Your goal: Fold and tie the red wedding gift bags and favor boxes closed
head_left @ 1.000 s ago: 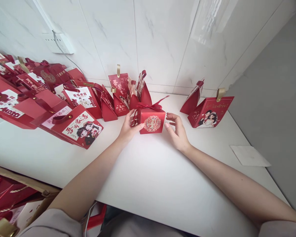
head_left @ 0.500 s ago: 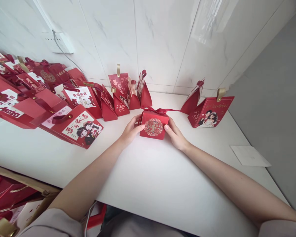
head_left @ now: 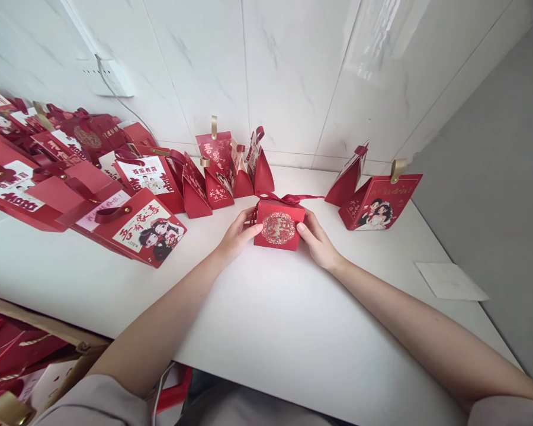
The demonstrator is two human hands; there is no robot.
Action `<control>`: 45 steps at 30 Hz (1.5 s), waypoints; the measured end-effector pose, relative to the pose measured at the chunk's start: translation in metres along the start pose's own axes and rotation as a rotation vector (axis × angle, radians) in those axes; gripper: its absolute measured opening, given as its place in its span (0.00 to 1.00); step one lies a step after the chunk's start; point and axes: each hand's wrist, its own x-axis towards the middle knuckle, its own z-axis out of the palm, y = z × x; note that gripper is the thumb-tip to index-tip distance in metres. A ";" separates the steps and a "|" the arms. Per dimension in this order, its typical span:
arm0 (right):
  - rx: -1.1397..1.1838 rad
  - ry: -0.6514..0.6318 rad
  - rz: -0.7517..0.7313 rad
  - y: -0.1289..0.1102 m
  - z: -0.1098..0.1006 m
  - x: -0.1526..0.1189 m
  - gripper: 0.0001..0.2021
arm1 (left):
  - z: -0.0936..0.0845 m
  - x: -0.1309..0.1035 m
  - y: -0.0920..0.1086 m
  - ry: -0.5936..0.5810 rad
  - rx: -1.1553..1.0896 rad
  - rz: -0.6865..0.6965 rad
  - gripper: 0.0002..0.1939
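Note:
Between my two hands is a small red gift box (head_left: pixel 279 228) with a round gold cut-out pattern on its front. A dark red ribbon (head_left: pixel 288 200) is tied along its top, one end trailing to the right. My left hand (head_left: pixel 240 232) grips the box's left side, thumb on the front and fingers behind. My right hand (head_left: pixel 316 236) holds the right side the same way, its fingers mostly hidden. Behind the box stands a row of small red gift boxes (head_left: pixel 261 167). To the right is a red box with a printed couple (head_left: pixel 382 204) and a gold strap.
Many red and white gift boxes (head_left: pixel 151 228) crowd the white table's (head_left: pixel 266 331) left side. A flat white packet (head_left: pixel 450 280) lies by the right edge. Below left, a cardboard carton (head_left: pixel 82 349) holds red bags. A cable (head_left: pixel 115 94) runs from the wall socket.
The box has turned very slightly in my hands and sits a touch further right. Both hands keep their hold, and the surrounding boxes stay in place.

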 end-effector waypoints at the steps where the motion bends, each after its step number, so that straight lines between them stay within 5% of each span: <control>1: 0.004 0.004 0.002 0.000 0.000 0.000 0.27 | 0.000 0.000 0.000 -0.001 -0.004 0.004 0.27; 45: 0.036 0.025 0.041 -0.001 0.000 -0.001 0.26 | -0.005 0.001 -0.008 -0.054 0.042 0.008 0.29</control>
